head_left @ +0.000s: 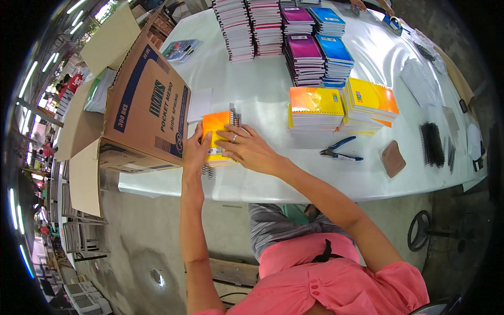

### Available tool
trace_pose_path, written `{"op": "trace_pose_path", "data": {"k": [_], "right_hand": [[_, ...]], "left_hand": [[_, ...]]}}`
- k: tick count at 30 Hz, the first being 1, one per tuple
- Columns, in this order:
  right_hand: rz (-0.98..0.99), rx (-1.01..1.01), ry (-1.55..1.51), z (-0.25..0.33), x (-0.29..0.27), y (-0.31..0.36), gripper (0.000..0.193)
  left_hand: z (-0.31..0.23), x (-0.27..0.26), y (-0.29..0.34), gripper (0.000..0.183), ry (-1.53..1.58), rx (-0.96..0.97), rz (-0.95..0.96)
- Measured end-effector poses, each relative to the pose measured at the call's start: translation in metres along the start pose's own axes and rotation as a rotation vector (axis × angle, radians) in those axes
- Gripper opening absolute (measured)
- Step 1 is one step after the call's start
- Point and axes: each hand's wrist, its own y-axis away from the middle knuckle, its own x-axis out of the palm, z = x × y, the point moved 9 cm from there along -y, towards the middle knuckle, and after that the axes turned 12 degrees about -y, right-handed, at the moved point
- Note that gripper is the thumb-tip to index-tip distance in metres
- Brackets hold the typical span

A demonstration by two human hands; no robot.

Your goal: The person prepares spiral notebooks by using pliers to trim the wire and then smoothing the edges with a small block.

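Observation:
At the table's near edge, beside the box, lies a small stack of orange and yellow spiral notebooks [216,122], with wire coils sticking out at its far right and near left. My left hand [196,147] grips the stack's left side, thumb on the top cover and fingers mostly hidden. Across the top lies my right hand [251,148], fingers stretched over the cover, a ring on one. Pale paper sheets [200,102] lie just behind the stack. To the right are pliers [341,150] with dark blue handles and two piles of yellow-orange notebooks [316,103].
A large open cardboard box [144,105] stands at the left. Purple notebooks [305,47], blue notebooks [335,50] and tall notebook stacks [233,29] fill the back. At right lie a brown block [393,159] and black wire coils [431,145]. Another person's hands [386,6] show far off.

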Motion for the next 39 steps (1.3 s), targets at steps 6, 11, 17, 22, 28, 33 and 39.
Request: {"op": "trace_pose_path", "data": {"k": [6,11,17,22,28,33,39], "right_hand": [[-0.023,-0.081,0.074,0.010,-0.031,0.000,0.036],[-0.321,0.174,0.279,-0.031,-0.159,0.051,0.042],[-0.250,0.272,0.592,-0.076,-0.165,0.094,0.048],[-0.260,0.231,0.507,-0.067,-0.176,0.099,0.037],[-0.487,-0.047,0.383,0.049,-0.186,0.099,0.030],[-0.732,0.621,-0.221,0.007,-0.172,0.161,0.024],[-0.849,0.772,-1.121,-0.007,-0.139,0.193,0.028]], "left_hand": [[0.024,-0.009,-0.003,0.053,0.147,0.045,-0.052],[0.009,0.005,0.001,0.054,0.128,0.035,0.001],[0.018,-0.004,0.002,0.055,-0.010,0.021,-0.038],[-0.107,0.011,0.073,0.059,-0.608,0.515,-0.503],[-0.102,0.131,0.101,0.093,0.818,0.145,0.327],[-0.169,0.149,0.151,0.116,0.222,0.765,0.317],[-0.164,0.186,0.176,0.090,-0.781,0.915,-0.087]]}}
